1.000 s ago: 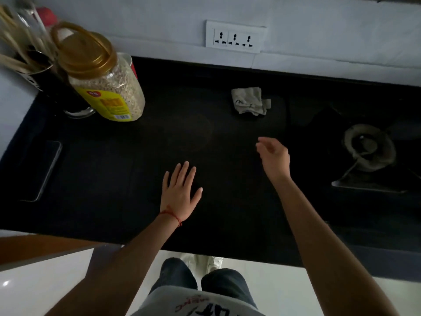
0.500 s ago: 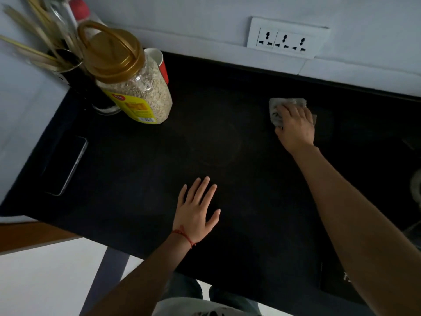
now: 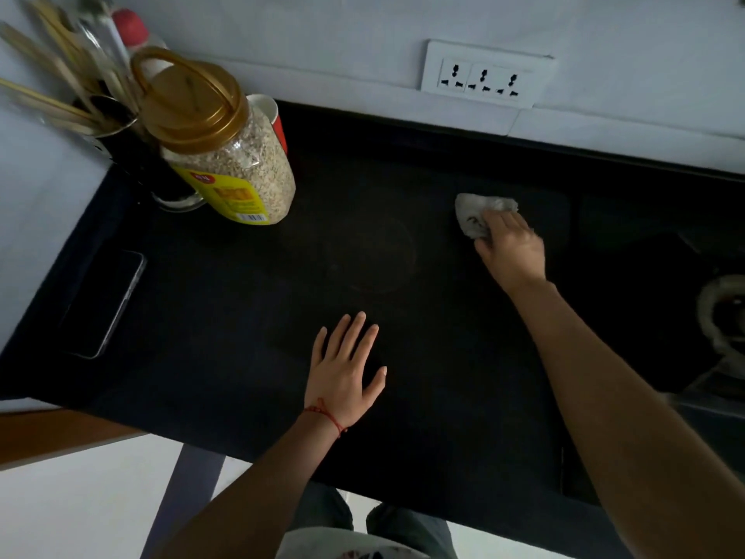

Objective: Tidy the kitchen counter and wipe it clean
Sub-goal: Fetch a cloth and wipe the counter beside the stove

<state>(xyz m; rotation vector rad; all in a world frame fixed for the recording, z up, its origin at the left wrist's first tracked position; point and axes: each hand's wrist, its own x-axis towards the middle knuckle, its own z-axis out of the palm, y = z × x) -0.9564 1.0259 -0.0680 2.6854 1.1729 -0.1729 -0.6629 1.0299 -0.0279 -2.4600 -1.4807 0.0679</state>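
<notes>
The counter (image 3: pixel 242 316) is black and fills most of the view. A crumpled grey cloth (image 3: pixel 475 213) lies on it at about 2 o'clock from the middle, near the back wall. The right hand (image 3: pixel 510 250) is laid over the cloth's near edge, fingers curled onto it and pressing it to the counter; whether the cloth is truly pinched cannot be told. The left hand (image 3: pixel 346 373) is set flat on the counter at about 6 o'clock, fingers spread apart, nothing held, a red thread (image 3: pixel 326 415) worn at the wrist.

At 10 o'clock a jar (image 3: pixel 229 163) of grain with a gold lid is stood upright, a red cup (image 3: pixel 274 119) just behind it and a holder (image 3: pixel 117 131) of utensils beside it. A phone (image 3: pixel 109 304) is seen lying flat at 9 o'clock. A socket (image 3: pixel 481 74) is fixed to the wall at 1 o'clock.
</notes>
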